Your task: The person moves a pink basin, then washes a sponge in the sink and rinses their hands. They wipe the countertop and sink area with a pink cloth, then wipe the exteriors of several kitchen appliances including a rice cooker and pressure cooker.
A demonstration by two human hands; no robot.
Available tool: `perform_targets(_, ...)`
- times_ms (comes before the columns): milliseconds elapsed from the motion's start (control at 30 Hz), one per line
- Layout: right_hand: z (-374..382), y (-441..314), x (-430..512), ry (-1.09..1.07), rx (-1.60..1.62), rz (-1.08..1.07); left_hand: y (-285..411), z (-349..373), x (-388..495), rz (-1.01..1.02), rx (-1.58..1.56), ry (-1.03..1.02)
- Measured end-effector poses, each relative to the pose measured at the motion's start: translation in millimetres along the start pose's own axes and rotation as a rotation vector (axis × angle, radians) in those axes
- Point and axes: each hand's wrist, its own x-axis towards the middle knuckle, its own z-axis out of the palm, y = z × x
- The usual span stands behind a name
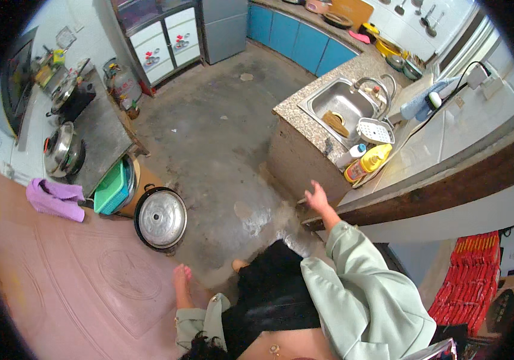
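Observation:
My right hand (pixel 316 198) reaches forward in front of the granite-topped sink counter's side wall (pixel 304 155), fingers apart and nothing in them. Low at the left, my left hand (pixel 182 275) is beside the edge of a pinkish embossed door (pixel 104 270). Its fingers look curled, with a bright pink patch at them; whether that is a held thing I cannot tell. Past that hand, a dark wide pan with a metal lid (pixel 161 218) stands on the concrete floor (pixel 212 148). A stainless sink (pixel 344 101) holds a brown cloth (pixel 335 123).
A yellow bottle (pixel 367 163) and a white bottle (pixel 350 155) stand at the counter's near corner. Leftward, a steel pot (pixel 62 150) sits on a dark worktop (pixel 99 130), with green baskets (pixel 112 186) below. A purple cloth (pixel 54 198) hangs over the door. The floor looks wet near my feet.

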Motion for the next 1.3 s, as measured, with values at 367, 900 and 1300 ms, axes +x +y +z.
perform_targets(367,-80,-69,149,0.132,-0.634,0.374,74,74,11,-0.184,0.251,-0.123)
perform_targets(900,-247,-133,201,0.787,-0.542,0.026,251,217,139,-0.137,0.473,-0.291)
perform_targets(1300,-136,-214,322,0.677,-0.560,0.288,431,328,347,-0.051,0.473,-0.535)
